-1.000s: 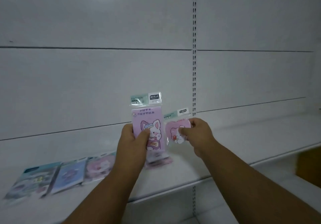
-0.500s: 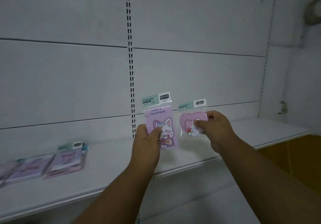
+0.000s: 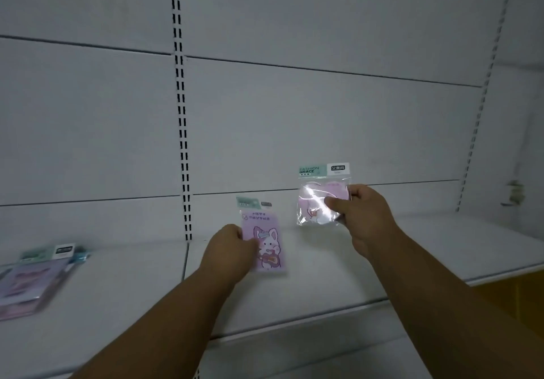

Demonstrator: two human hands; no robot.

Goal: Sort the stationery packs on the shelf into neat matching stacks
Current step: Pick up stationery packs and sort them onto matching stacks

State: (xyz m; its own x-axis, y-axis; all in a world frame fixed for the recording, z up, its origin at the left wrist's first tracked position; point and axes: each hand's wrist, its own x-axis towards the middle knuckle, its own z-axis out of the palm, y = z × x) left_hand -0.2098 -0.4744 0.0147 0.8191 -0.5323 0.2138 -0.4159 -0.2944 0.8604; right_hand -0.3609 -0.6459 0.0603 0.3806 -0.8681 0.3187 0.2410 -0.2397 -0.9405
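Note:
My left hand (image 3: 228, 250) grips a pink rectangular pack with a cartoon rabbit (image 3: 266, 246) by its left edge, low over the white shelf (image 3: 323, 278) near its middle. Whether the pack touches the shelf I cannot tell. My right hand (image 3: 360, 216) pinches a heart-shaped pink pack in clear wrap (image 3: 313, 205) by its right side, held upright above the shelf, to the right of the rabbit pack. A stack of pink and lilac packs (image 3: 29, 284) lies at the far left of the shelf.
The white back panel carries slotted upright rails (image 3: 182, 143) in the middle and another at the right (image 3: 482, 108). The shelf's front edge (image 3: 323, 317) runs below my forearms. An orange surface (image 3: 512, 293) shows under the shelf at the right.
My left hand has lowered the rabbit pack toward the shelf. My right hand has carried the heart pack to the right, apart from it. The view has shifted a little.

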